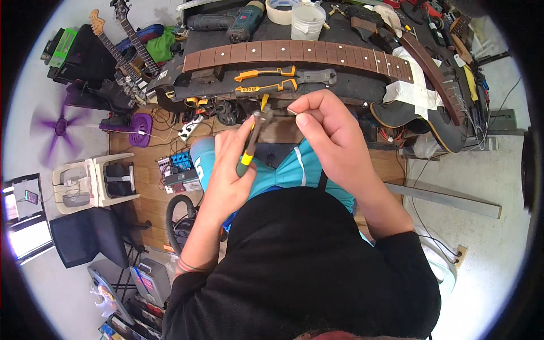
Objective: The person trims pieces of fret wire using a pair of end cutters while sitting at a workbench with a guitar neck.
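- Head view: a hand tool (pixel 246 160) with a green-and-yellow handle is wrapped by the left hand (pixel 228 161); its far end is blurred, so what sort of tip is carried there cannot be told.
- Just in front of the bench (pixel 205 42), a small thin piece (pixel 292 111) is pinched narrowly between thumb and forefinger of the right hand (pixel 334 130), apart from the tool.
- The pinch is best kept light but firm at one end, so that the fingertips are left clear of the tool.
- The tool is best brought in squarely and slowly, since so slight a piece could easily be bent or dropped.
- Orange-handled cutters (pixel 317 76) and a brown fretboard (pixel 289 51) are laid beyond.
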A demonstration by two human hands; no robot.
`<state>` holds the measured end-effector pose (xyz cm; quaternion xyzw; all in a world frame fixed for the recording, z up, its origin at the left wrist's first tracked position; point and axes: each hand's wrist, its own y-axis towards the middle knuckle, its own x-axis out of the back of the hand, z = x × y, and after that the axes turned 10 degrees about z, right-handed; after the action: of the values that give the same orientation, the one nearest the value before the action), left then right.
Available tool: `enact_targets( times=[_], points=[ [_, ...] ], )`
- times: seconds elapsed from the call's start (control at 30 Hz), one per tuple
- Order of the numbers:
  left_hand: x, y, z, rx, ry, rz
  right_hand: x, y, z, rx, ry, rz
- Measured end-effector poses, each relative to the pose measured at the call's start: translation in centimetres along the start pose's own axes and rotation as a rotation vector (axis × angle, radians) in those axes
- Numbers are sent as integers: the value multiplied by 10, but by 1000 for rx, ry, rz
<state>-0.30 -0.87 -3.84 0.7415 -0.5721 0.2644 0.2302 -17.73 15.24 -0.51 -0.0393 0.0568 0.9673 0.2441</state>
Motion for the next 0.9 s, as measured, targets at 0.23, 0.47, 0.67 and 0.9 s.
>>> enact_targets(
  times=[0.23,0.47,0.67,0.9],
  points=[
    [4,-1,-19,96,-160,76,-1,0,0,6,-35,-21],
    [3,-1,-19,121,-135,81,0,-1,-2,-21,-11,9],
    [3,1,-23,102,-127,86,1,-1,-8,34,-29,-3],
    [4,-2,-22,132,-196,99,0,0,-9,43,-17,12]
  ],
)
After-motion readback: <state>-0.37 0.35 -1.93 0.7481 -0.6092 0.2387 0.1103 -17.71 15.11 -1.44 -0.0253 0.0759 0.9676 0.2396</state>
